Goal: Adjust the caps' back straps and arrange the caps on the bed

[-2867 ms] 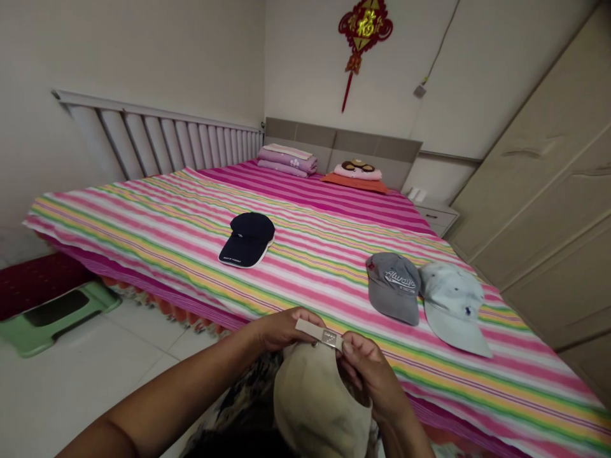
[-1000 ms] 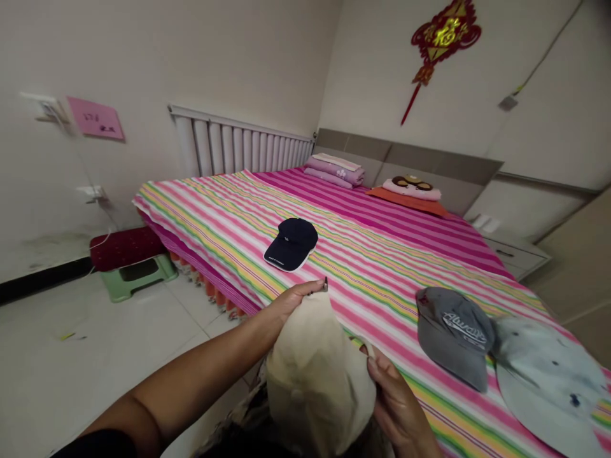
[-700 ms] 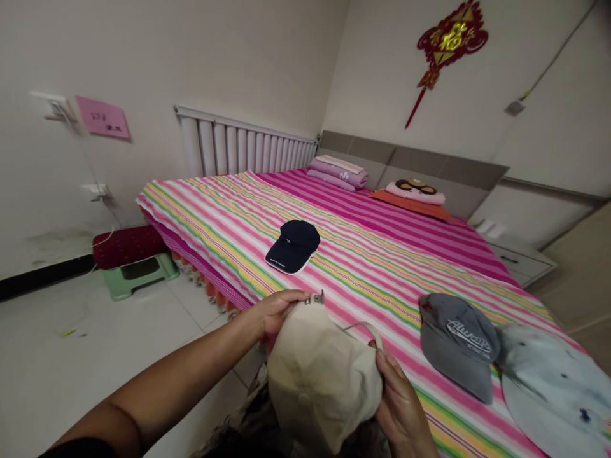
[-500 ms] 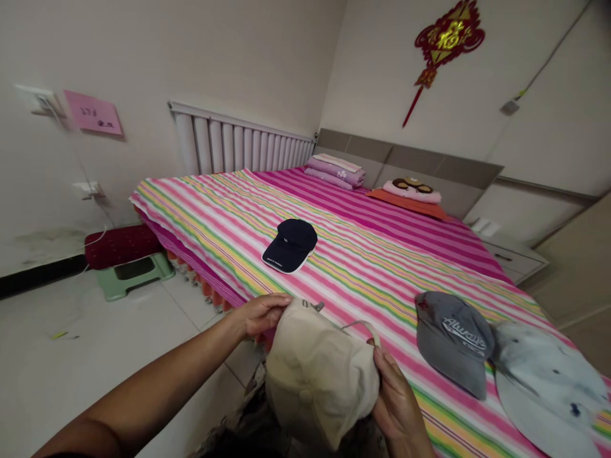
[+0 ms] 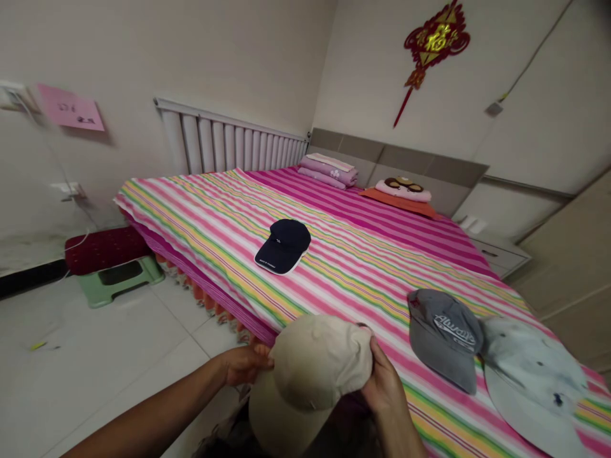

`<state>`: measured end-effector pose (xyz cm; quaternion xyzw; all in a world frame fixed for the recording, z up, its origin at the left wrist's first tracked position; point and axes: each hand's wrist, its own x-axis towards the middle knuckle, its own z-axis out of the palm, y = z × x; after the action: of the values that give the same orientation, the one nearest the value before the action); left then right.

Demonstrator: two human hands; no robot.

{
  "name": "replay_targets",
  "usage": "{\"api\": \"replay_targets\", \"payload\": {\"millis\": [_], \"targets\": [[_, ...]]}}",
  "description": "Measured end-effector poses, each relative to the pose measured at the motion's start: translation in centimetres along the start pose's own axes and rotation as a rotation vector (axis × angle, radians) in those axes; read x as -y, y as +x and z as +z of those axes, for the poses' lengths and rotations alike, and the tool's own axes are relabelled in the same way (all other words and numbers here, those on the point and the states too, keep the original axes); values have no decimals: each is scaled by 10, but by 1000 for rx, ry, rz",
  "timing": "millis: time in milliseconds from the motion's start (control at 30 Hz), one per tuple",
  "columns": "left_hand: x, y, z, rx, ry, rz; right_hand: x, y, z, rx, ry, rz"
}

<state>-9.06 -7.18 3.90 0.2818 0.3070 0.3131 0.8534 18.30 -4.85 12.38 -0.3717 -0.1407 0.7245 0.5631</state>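
Note:
Between my hands, just off the near edge of the bed, is a beige baseball cap (image 5: 315,362), its crown up and its brim pointing down toward me. My left hand (image 5: 248,364) pinches the cap's left side. On its right side, by the back edge, my right hand (image 5: 384,375) grips it, with some fingers hidden underneath. Beyond it a navy cap (image 5: 285,245) lies on the striped sheet. To the right a grey cap (image 5: 443,337) with white lettering lies against a pale, light-coloured cap (image 5: 534,375).
The bed (image 5: 200,216) has a striped sheet, with folded bedding (image 5: 328,170) and an orange cloth with a pink towel (image 5: 403,191) at its head. A green stool (image 5: 119,280) with a dark red cushion stands left on the tiled floor. A radiator (image 5: 229,137) runs behind.
The beige cap has been turned and lowered; its brim now shows toward me and its back strap is no longer visible. Both hands keep hold. The view has shifted slightly right.

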Motion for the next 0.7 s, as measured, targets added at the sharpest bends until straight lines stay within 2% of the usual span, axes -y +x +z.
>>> {"api": "replay_targets", "payload": {"millis": [133, 233, 300, 433, 500, 600, 700], "targets": [[-28, 0, 13, 16, -221, 142, 12, 22, -12, -75, 23, -3], [-36, -3, 28, 90, -380, 272, 18, 35, -18, -93, 27, -19], [-29, -7, 37, 104, -411, 264, 16, 37, -22, -108, 37, -29], [-11, -15, 50, 9, -421, 169, 5, 27, -31, -133, 54, -60], [-10, -20, 53, -14, -447, 158, 0, 17, -38, -128, 24, -54], [-25, -25, 54, -33, -457, 167, -7, -1, -53, -112, -87, -13], [-54, -25, 57, -106, -406, 179, -14, -15, -81, -132, -206, 79]]}}
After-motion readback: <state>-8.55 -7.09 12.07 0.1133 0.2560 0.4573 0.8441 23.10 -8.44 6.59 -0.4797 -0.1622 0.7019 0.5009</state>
